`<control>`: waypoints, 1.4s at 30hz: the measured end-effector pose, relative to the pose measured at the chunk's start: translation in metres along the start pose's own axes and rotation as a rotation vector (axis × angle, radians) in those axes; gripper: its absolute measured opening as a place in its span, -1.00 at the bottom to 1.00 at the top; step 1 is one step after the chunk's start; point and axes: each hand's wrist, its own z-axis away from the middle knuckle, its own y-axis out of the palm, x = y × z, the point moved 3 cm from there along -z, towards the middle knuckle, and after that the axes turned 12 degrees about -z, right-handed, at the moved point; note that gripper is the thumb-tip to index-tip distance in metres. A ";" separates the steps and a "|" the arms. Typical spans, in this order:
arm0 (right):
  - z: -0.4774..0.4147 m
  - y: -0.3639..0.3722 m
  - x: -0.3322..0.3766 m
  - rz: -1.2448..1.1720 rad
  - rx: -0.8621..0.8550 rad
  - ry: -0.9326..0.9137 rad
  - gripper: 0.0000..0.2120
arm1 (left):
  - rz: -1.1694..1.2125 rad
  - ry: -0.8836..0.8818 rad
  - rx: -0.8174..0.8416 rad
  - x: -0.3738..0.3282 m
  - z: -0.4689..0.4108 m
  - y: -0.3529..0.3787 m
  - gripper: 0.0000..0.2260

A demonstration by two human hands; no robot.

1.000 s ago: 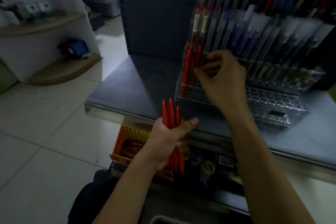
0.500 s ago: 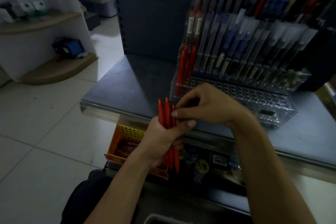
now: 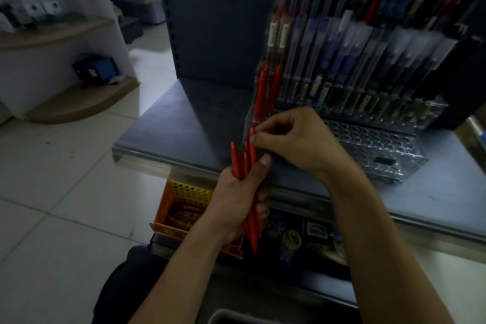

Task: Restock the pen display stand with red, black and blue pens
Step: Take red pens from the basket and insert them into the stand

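1. Shelf (image 3: pixel 184 126): grey, and it runs beyond both grips and off to their right. A yellow basket (image 3: pixel 184 192) sits under it, just left of the left grip.
2. Pen display stand (image 3: pixel 381 144): it stands on the shelf, directly beyond the right grip. We note packed rear rows. The front perforated rows to the right of that grip look largely unfilled.
3. Left grip (image 3: pixel 236 197): fingers and thumb are curled round a bundle of red pens (image 3: pixel 238 160). The bundle is held upright at the shelf edge, with its ends showing above the fist.
4. Right grip (image 3: pixel 297 139): just above and right of the left one. Its fingertips are closed in a pinch on the top of one red pen (image 3: pixel 253 150), which is not yet clear of the bundle.
5. Seated red pens (image 3: pixel 265 92): a few stand at the stand's left end, just beyond the right grip.
6. Our judgement: the step in hand is drawing a single red pen, and the red stock is only partly placed. Next, we must lift it free without dragging its neighbours and lower it into a free hole beside the seated reds.
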 end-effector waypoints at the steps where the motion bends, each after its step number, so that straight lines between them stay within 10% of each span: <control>1: 0.000 0.001 0.000 -0.007 0.036 0.014 -0.93 | 0.015 0.000 -0.002 0.000 0.000 0.000 -0.70; 5: 0.002 0.002 -0.002 0.066 0.182 0.041 -0.81 | 0.055 0.016 -0.014 0.002 -0.002 0.000 -0.73; 14: -0.006 -0.002 -0.003 -0.170 -0.055 0.009 -0.86 | 0.052 0.041 -0.038 -0.004 0.001 -0.001 -0.66; 29: -0.006 -0.024 0.020 0.047 -0.652 -0.760 -0.87 | -0.002 -0.009 -0.027 -0.001 0.002 -0.004 -0.67; 42: -0.020 -0.026 0.015 0.108 -0.647 -0.701 -0.80 | -0.040 -0.050 -0.051 -0.003 0.002 -0.004 -0.65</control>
